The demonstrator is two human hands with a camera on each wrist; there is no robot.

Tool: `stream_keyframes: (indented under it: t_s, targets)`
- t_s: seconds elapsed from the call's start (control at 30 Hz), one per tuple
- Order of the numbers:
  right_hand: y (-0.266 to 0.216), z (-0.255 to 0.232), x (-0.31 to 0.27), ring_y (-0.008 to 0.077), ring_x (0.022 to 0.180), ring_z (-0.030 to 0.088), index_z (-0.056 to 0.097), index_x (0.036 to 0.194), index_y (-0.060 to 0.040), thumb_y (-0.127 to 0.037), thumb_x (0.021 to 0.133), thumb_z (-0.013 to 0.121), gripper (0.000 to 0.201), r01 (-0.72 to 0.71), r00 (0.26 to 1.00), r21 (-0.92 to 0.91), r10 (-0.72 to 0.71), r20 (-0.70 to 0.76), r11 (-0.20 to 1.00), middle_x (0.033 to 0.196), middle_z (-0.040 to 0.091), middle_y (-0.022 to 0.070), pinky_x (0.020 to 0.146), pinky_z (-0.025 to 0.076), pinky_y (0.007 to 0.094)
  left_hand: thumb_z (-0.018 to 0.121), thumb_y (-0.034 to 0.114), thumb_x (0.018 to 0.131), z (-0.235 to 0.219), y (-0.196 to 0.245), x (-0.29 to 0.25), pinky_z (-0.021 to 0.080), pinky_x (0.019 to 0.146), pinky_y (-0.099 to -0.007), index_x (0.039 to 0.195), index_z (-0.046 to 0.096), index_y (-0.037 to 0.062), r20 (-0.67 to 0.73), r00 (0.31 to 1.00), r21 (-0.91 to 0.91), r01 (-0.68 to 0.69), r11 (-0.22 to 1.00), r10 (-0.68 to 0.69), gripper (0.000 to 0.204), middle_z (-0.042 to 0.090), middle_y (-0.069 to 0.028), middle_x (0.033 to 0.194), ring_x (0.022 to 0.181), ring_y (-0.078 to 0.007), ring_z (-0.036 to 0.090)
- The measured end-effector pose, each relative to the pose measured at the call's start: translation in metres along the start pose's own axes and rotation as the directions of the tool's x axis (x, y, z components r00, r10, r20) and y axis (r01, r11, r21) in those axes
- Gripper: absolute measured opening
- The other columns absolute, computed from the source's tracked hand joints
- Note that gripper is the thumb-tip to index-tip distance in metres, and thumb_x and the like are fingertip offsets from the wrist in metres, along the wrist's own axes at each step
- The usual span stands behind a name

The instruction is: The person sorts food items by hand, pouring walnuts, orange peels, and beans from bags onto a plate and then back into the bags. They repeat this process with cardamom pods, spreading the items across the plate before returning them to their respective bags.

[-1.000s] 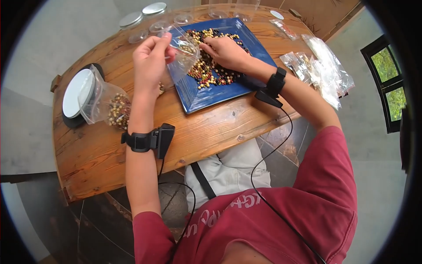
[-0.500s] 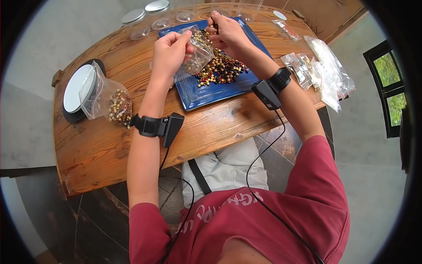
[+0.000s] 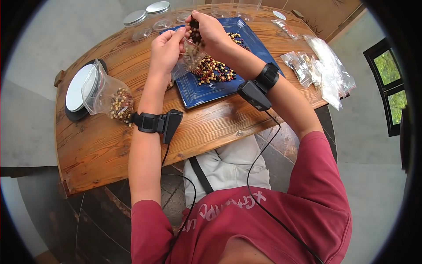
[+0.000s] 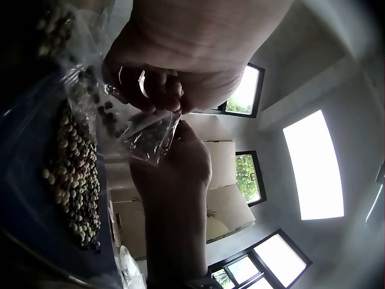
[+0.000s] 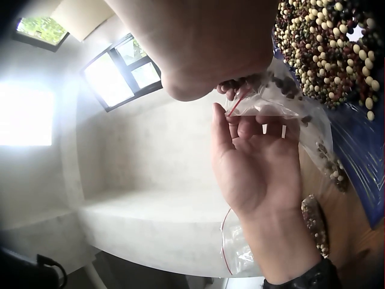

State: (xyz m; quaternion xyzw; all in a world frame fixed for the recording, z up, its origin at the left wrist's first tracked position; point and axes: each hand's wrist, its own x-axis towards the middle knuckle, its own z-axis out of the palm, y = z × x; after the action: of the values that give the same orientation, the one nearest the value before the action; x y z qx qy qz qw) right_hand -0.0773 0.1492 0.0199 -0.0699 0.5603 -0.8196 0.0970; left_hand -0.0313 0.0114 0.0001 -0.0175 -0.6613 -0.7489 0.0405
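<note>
- Pinching clear bag (image 3: 192, 56) near mouth with left hand (image 3: 165, 52).
- Gripping dark beads (image 3: 194, 34) in right hand (image 3: 211, 34), at bag's mouth.
- Below grip: mixed beads (image 3: 214, 71) on blue plate (image 3: 192, 96).
- Farther left of grip: second bag (image 3: 104, 90), beads inside, beside white disc (image 3: 79, 90).

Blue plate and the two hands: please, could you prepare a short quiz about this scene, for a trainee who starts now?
1. Multiple choice. What shape is the blue plate?
a) Round
b) Square-cornered
c) Triangular

2. True or false. The left hand pinches the small clear bag, while the right hand holds bead-like pieces at its mouth.

3. Fill the gap. Two jars at the far edge of the table have ____-coloured lids.

Key: 1 b; 2 true; 3 silver.
</note>
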Motion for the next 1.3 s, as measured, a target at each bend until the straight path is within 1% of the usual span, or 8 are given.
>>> stream_keyframes:
  t_s: [0.43, 0.57, 0.73, 0.87, 0.97, 1.07, 1.17, 1.3]
  targets:
    - [-0.013, 0.002, -0.030, 0.0146, 0.096, 0.061, 0.066, 0.111, -0.0017, -0.025, 0.104, 0.056, 0.026, -0.126, 0.977, -0.269, 0.167, 0.135, 0.955, 0.106, 0.064, 0.0067, 0.082, 0.051, 0.0314, 0.064, 0.037, 0.102, -0.009, -0.001, -0.006, 0.049, 0.069, -0.0259, 0.085, 0.063, 0.0175, 0.002, 1.000, 0.006, -0.026, 1.000, 0.026, 0.026, 0.060, 0.0074, 0.074, 0.073, -0.0069, 0.061]
    - [-0.036, 0.002, -0.031, 0.0134, 0.096, 0.059, 0.066, 0.118, -0.0042, -0.032, 0.103, 0.058, 0.032, -0.217, 0.915, -0.447, 0.341, 0.218, 0.868, 0.107, 0.063, 0.0054, 0.083, 0.050, 0.0300, 0.062, 0.036, 0.103, -0.011, 0.003, -0.009, 0.050, 0.070, -0.0264, 0.088, 0.063, 0.0166, 0.001, 0.999, -0.015, -0.046, 0.999, 0.046, 0.024, 0.061, 0.0065, 0.076, 0.073, -0.0085, 0.061]
    - [-0.072, 0.004, -0.023, 0.0183, 0.105, 0.060, 0.060, 0.126, -0.0096, -0.041, 0.106, 0.051, 0.038, -0.232, 0.642, -0.499, 0.517, 0.566, 0.835, 0.129, 0.059, 0.0038, 0.093, 0.050, 0.0399, 0.062, 0.035, 0.102, -0.018, 0.010, -0.015, 0.049, 0.075, -0.0297, 0.090, 0.063, 0.0166, -0.002, 1.000, -0.070, -0.013, 0.997, 0.012, 0.022, 0.056, 0.0073, 0.073, 0.076, -0.0095, 0.058]
    - [-0.073, 0.003, -0.021, 0.0188, 0.106, 0.062, 0.064, 0.120, -0.0089, -0.036, 0.103, 0.056, 0.033, -0.321, 0.623, -0.327, 0.458, 0.634, 0.889, 0.122, 0.064, 0.0052, 0.093, 0.051, 0.0392, 0.062, 0.033, 0.102, -0.016, 0.016, -0.018, 0.047, 0.079, -0.0327, 0.092, 0.063, 0.0161, 0.028, 1.000, -0.166, 0.017, 0.986, -0.013, 0.020, 0.051, 0.0085, 0.071, 0.078, -0.0093, 0.056]
    - [-0.063, -0.001, -0.010, 0.0190, 0.094, 0.066, 0.066, 0.114, -0.0054, -0.032, 0.102, 0.058, 0.031, -0.283, 0.680, -0.318, 0.423, 0.599, 0.905, 0.107, 0.070, 0.0069, 0.085, 0.054, 0.0356, 0.062, 0.032, 0.102, -0.019, 0.017, -0.014, 0.047, 0.080, -0.0337, 0.089, 0.062, 0.0159, 0.061, 0.998, -0.244, 0.041, 0.969, -0.027, 0.021, 0.051, 0.0082, 0.070, 0.079, -0.0102, 0.057]
    - [-0.066, -0.011, -0.015, 0.0179, 0.079, 0.067, 0.067, 0.111, -0.0025, -0.030, 0.102, 0.059, 0.030, 0.122, 0.947, -0.469, 0.038, 0.318, 0.875, 0.092, 0.071, 0.0069, 0.067, 0.054, 0.0295, 0.064, 0.029, 0.101, -0.033, 0.019, -0.011, 0.051, 0.078, -0.0352, 0.080, 0.060, 0.0165, 0.096, 0.995, -0.422, 0.021, 0.906, 0.022, 0.025, 0.053, 0.0062, 0.066, 0.075, -0.0118, 0.060]
    - [-0.042, -0.037, -0.001, 0.0138, 0.090, 0.065, 0.073, 0.113, -0.0066, -0.049, 0.097, 0.067, 0.045, 0.296, 0.954, -0.878, -0.076, 0.289, 0.376, 0.095, 0.067, 0.0041, 0.066, 0.050, 0.0283, 0.065, 0.026, 0.100, -0.040, 0.025, -0.012, 0.054, 0.077, -0.0379, 0.075, 0.057, 0.0155, 0.097, 0.993, -0.527, -0.011, 0.850, 0.073, 0.028, 0.054, 0.0039, 0.063, 0.072, -0.0141, 0.062]
    - [-0.031, -0.046, -0.006, 0.0071, 0.071, 0.063, 0.077, 0.105, -0.0088, -0.047, 0.096, 0.070, 0.040, 0.058, 0.940, -0.893, 0.277, 0.199, 0.445, 0.078, 0.065, -0.0045, 0.061, 0.048, 0.0235, 0.066, 0.026, 0.100, -0.035, 0.023, -0.012, 0.054, 0.074, -0.0382, 0.075, 0.056, 0.0160, 0.123, 0.989, -0.473, -0.017, 0.881, 0.085, 0.029, 0.053, 0.0039, 0.063, 0.071, -0.0146, 0.062]
